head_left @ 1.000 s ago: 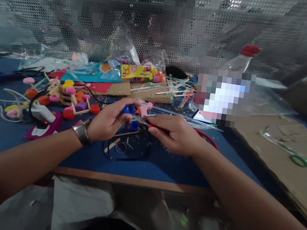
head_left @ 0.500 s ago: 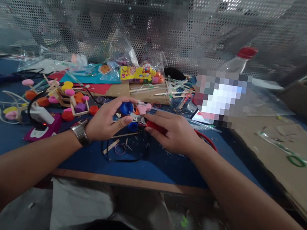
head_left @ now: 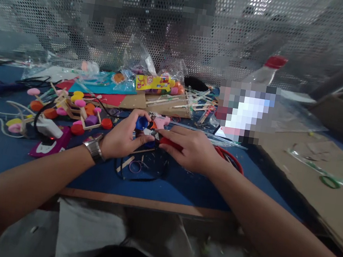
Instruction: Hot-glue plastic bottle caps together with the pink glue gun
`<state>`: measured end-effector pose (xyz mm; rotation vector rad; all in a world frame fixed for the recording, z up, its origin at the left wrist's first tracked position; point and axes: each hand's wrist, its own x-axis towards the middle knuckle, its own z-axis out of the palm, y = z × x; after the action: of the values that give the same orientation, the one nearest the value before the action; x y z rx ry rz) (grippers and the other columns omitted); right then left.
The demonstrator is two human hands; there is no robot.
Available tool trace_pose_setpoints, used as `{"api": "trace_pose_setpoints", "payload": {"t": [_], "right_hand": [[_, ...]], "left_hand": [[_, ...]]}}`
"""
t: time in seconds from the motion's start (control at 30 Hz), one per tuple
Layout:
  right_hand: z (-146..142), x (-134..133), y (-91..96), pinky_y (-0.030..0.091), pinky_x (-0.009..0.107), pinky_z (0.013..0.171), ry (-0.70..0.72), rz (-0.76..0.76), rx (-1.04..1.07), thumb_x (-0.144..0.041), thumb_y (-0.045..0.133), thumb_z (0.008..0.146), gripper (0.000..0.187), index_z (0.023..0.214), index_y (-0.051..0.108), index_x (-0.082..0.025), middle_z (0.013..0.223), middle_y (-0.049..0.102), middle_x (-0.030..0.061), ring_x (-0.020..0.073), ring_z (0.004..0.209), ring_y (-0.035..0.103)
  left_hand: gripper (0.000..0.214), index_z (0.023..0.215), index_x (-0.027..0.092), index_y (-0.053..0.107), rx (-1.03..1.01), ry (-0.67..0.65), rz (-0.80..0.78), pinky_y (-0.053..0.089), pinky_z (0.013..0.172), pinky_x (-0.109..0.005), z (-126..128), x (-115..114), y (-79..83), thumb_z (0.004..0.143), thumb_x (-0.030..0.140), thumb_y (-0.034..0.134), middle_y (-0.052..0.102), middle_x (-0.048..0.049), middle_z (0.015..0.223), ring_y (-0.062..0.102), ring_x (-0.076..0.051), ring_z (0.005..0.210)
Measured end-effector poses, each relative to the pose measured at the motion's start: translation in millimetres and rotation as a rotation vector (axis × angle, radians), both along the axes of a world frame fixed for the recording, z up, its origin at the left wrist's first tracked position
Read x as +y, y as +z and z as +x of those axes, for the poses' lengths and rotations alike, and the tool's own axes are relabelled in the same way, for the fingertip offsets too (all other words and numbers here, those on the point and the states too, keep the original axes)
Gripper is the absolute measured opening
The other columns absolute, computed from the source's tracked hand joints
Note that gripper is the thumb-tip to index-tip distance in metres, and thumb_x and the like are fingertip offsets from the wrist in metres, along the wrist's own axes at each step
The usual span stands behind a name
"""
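My left hand [head_left: 122, 137], with a metal wristwatch [head_left: 93, 147] on its wrist, is closed around a small blue cap [head_left: 142, 123] just above the blue table [head_left: 0, 150]. Thumb and fingers pinch the cap. My right hand [head_left: 191, 148] is closed on a red-handled tool [head_left: 169, 143] whose metal tip meets the cap between the two hands. A second blue piece [head_left: 148, 144] shows just under the tool tip. A pink part [head_left: 161, 122] lies right behind the hands.
Stick frames with coloured caps [head_left: 74, 109] lie at left beside a white device [head_left: 47, 127] with cables. Plastic bags, coloured sheets and loose sticks [head_left: 169, 98] fill the back. A red-capped bottle [head_left: 265, 76] stands right; cardboard [head_left: 320, 168] covers the right side. A perforated screen closes the back.
Both hands drifted slightly away from me. The left thumb closed down over the blue cap, and the tool tip came closer to it.
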<state>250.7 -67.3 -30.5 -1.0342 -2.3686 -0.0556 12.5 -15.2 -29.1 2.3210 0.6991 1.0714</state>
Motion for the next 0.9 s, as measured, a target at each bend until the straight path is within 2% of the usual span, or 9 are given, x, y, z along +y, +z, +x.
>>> {"api": "trace_pose_setpoints", "payload": {"t": [0.17, 0.43, 0.57, 0.77, 0.9], "right_hand": [[-1, 3, -0.4, 0.054, 0.033, 0.073, 0.010, -0.015, 0.002, -0.039, 0.050, 0.102, 0.040, 0.131, 0.066, -0.018, 0.101, 0.074, 0.0119, 0.0237, 0.090, 0.070], [-7, 4, 1.4, 0.056, 0.034, 0.073, 0.011, 0.013, 0.011, -0.038, 0.051, 0.101, 0.040, 0.130, 0.067, -0.017, 0.101, 0.074, 0.0123, 0.0241, 0.090, 0.071], [-11, 4, 2.4, 0.058, 0.034, 0.074, 0.004, 0.036, 0.017, -0.036, 0.052, 0.101, 0.038, 0.129, 0.068, -0.017, 0.102, 0.075, 0.0128, 0.0245, 0.092, 0.072], [-13, 3, 7.0, 0.059, 0.040, 0.085, -0.022, -0.014, 0.002, -0.039, 0.051, 0.100, 0.040, 0.130, 0.066, -0.016, 0.119, 0.074, 0.0160, 0.0286, 0.105, 0.072], [-13, 2, 11.9, 0.057, 0.042, 0.091, -0.039, -0.102, -0.029, -0.043, 0.050, 0.100, 0.046, 0.133, 0.062, -0.014, 0.128, 0.071, 0.0176, 0.0306, 0.113, 0.070]], "left_hand": [[0.044, 0.113, 0.017, 0.051, -0.027, -0.019, -0.079, 0.048, 0.076, -0.028, 0, 1, -4.4, 0.089, 0.049, 0.069, 0.059, -0.0089, 0.109, 0.057, -0.016, 0.088], [0.043, 0.112, 0.017, 0.050, -0.079, -0.029, -0.168, 0.050, 0.082, -0.029, -3, 1, -5.9, 0.088, 0.048, 0.069, 0.058, -0.0087, 0.108, 0.057, -0.016, 0.092], [0.044, 0.113, 0.017, 0.049, -0.099, -0.024, -0.210, 0.051, 0.077, -0.027, -4, -1, -5.7, 0.089, 0.049, 0.068, 0.056, -0.0080, 0.106, 0.057, -0.015, 0.088], [0.044, 0.112, 0.017, 0.048, -0.146, -0.031, -0.218, 0.050, 0.081, -0.029, -4, -2, -6.1, 0.088, 0.048, 0.068, 0.056, -0.0068, 0.103, 0.055, -0.016, 0.088], [0.045, 0.113, 0.018, 0.048, -0.158, -0.038, -0.278, 0.048, 0.075, -0.028, -6, -4, -5.8, 0.089, 0.050, 0.068, 0.055, -0.0046, 0.099, 0.053, -0.015, 0.082]]}}
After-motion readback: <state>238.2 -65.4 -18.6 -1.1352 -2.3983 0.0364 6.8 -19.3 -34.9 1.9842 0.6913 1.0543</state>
